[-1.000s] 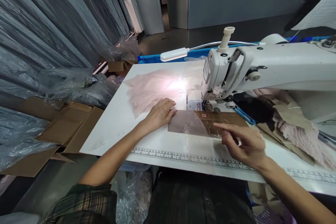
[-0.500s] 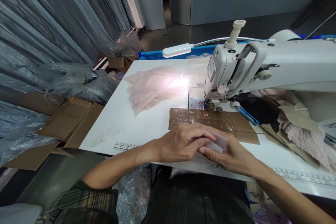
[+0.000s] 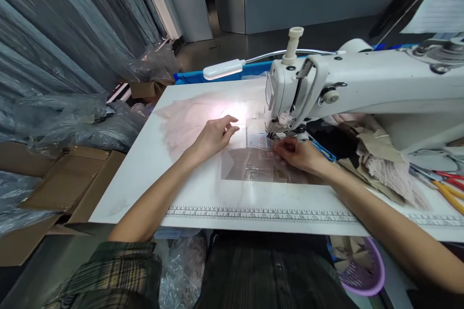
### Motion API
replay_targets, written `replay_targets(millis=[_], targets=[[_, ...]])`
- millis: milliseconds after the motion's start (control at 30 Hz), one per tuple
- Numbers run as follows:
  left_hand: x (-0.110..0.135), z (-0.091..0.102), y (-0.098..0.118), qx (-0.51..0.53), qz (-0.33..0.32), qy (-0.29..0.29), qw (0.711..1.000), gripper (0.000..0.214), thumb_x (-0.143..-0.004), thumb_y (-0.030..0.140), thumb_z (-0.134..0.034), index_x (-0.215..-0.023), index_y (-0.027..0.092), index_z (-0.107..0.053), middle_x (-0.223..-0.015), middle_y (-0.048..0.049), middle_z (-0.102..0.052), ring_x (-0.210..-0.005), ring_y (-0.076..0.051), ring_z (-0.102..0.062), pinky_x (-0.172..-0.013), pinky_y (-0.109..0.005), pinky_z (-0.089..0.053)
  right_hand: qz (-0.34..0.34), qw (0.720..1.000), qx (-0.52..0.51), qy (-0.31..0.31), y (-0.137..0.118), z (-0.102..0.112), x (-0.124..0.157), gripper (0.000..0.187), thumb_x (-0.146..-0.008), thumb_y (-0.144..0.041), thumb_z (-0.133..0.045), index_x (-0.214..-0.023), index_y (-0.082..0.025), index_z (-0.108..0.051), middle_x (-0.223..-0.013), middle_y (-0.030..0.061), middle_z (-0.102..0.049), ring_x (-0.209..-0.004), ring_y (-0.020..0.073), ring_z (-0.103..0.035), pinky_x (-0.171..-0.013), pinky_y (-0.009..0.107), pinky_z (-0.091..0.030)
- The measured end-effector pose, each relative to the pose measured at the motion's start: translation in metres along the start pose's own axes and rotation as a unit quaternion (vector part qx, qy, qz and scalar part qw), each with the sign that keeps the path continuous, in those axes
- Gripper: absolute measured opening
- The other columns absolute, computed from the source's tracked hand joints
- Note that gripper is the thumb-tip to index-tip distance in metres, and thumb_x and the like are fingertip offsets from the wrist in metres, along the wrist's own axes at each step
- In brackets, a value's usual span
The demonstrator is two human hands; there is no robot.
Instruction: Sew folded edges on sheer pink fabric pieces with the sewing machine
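Observation:
My left hand lies flat with fingers stretched out on a pale sheer fabric piece, just left of the needle area of the white sewing machine. My right hand has its fingers pinched together on the same sheer piece right under the presser foot. The sheer piece covers part of a brown cardboard sheet taped to the white table. The needle itself is hidden behind the machine head.
A pile of pink fabric lies behind my left hand under the lamp. Pink and beige cloth, scissors sit at right. A ruler runs along the front edge. Cardboard boxes and a purple basket stand below.
Both hands moved from the table's front edge, where they held a small sheer piece together, forward to the machine. The left hand flattened out; the right went under the presser foot.

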State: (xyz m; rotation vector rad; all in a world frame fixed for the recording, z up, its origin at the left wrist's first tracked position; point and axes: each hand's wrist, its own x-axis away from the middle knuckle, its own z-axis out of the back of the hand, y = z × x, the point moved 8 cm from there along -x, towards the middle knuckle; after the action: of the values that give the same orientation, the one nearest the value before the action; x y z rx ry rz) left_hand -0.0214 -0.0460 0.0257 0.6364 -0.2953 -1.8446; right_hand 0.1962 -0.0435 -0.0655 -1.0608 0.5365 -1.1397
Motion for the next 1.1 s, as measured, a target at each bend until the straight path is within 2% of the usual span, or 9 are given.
replay_targets(millis=[100,167,300,433,567,733,833,967,1100], targets=[[-0.001,-0.011,0.006,-0.151,-0.090,0.043,0.984,0.022,-0.092,0.016,-0.049,-0.111,0.015,-0.060,-0.112,-0.0146,-0.064,-0.094,-0.023,-0.063,-0.075,-0.037,-0.055,0.019,0.998,0.052,0.036,0.003,0.003,-0.003,0.027,-0.092,-0.044,-0.059,-0.082,-0.020,-0.066,-0.071,0.0042,-0.070,-0.058,0.0175,-0.065,-0.050,0.023,-0.048],[0.005,-0.021,0.019,-0.130,-0.165,0.035,0.977,0.025,-0.095,0.014,-0.041,-0.108,0.015,-0.062,-0.113,-0.0149,-0.064,-0.099,-0.022,-0.062,-0.078,-0.037,-0.055,0.012,0.996,0.075,0.045,0.002,0.003,0.000,0.028,-0.092,-0.045,-0.057,-0.083,-0.020,-0.066,-0.070,0.0032,-0.070,-0.058,0.0174,-0.064,-0.051,0.024,-0.047],[0.031,-0.051,0.053,0.022,-0.316,-0.111,0.942,0.037,-0.092,0.039,-0.055,-0.122,0.017,-0.058,-0.123,-0.0133,-0.062,-0.115,-0.022,-0.058,-0.097,-0.038,-0.052,0.037,0.989,0.134,0.058,-0.015,0.004,0.009,0.028,-0.093,-0.044,-0.054,-0.086,-0.020,-0.066,-0.067,0.0016,-0.067,-0.058,0.0167,-0.061,-0.053,0.024,-0.043],[0.044,-0.077,0.056,-0.037,-0.291,-0.189,0.937,0.102,-0.062,0.077,-0.069,-0.141,0.018,-0.042,-0.145,-0.0187,-0.042,-0.135,-0.039,-0.038,-0.114,-0.062,-0.025,0.091,0.968,0.225,0.067,-0.032,0.004,0.023,0.024,-0.086,-0.043,-0.061,-0.087,-0.020,-0.064,-0.067,0.0004,-0.065,-0.058,0.0163,-0.059,-0.052,0.025,-0.038],[0.041,-0.081,0.050,-0.085,-0.273,-0.152,0.946,0.101,-0.065,0.084,-0.058,-0.140,0.017,-0.042,-0.146,-0.0206,-0.040,-0.135,-0.043,-0.035,-0.110,-0.069,-0.022,0.120,0.947,0.276,0.112,-0.038,0.006,0.038,0.015,-0.086,-0.034,-0.057,-0.087,-0.019,-0.060,-0.067,0.0009,-0.063,-0.058,0.0175,-0.058,-0.053,0.026,-0.036],[0.037,-0.041,0.053,-0.073,-0.298,0.086,0.948,0.046,-0.090,0.051,-0.057,-0.117,0.013,-0.053,-0.116,-0.0172,-0.062,-0.105,-0.028,-0.061,-0.088,-0.048,-0.051,0.152,0.953,0.230,0.127,-0.042,0.000,0.046,0.013,-0.089,-0.030,-0.054,-0.090,-0.019,-0.061,-0.072,0.0015,-0.065,-0.062,0.0177,-0.060,-0.056,0.026,-0.039],[0.046,-0.026,0.065,-0.101,-0.326,0.174,0.924,0.028,-0.087,0.029,-0.062,-0.110,0.015,-0.053,-0.105,-0.0128,-0.065,-0.091,-0.023,-0.063,-0.073,-0.037,-0.054,0.184,0.946,0.231,0.137,-0.047,-0.007,0.048,0.015,-0.091,-0.028,-0.053,-0.094,-0.019,-0.064,-0.082,0.0036,-0.068,-0.069,0.0189,-0.062,-0.059,0.027,-0.041],[0.060,-0.032,0.085,-0.106,-0.407,0.160,0.893,0.036,-0.085,0.022,-0.061,-0.118,0.017,-0.047,-0.115,-0.0125,-0.063,-0.107,-0.024,-0.060,-0.083,-0.039,-0.054,0.237,0.929,0.265,0.102,-0.057,-0.027,0.049,0.022,-0.093,-0.024,-0.048,-0.102,-0.019,-0.067,-0.094,0.0080,-0.066,-0.076,0.0198,-0.062,-0.058,0.027,-0.042],[0.054,-0.050,0.078,-0.075,-0.377,0.050,0.922,0.039,-0.086,0.016,-0.056,-0.122,0.010,-0.046,-0.113,-0.0168,-0.063,-0.107,-0.025,-0.061,-0.086,-0.040,-0.054,0.276,0.940,0.198,-0.035,-0.061,-0.043,0.051,0.026,-0.093,-0.020,-0.050,-0.114,-0.018,-0.065,-0.106,0.0094,-0.065,-0.087,0.0202,-0.063,-0.072,0.030,-0.049]])
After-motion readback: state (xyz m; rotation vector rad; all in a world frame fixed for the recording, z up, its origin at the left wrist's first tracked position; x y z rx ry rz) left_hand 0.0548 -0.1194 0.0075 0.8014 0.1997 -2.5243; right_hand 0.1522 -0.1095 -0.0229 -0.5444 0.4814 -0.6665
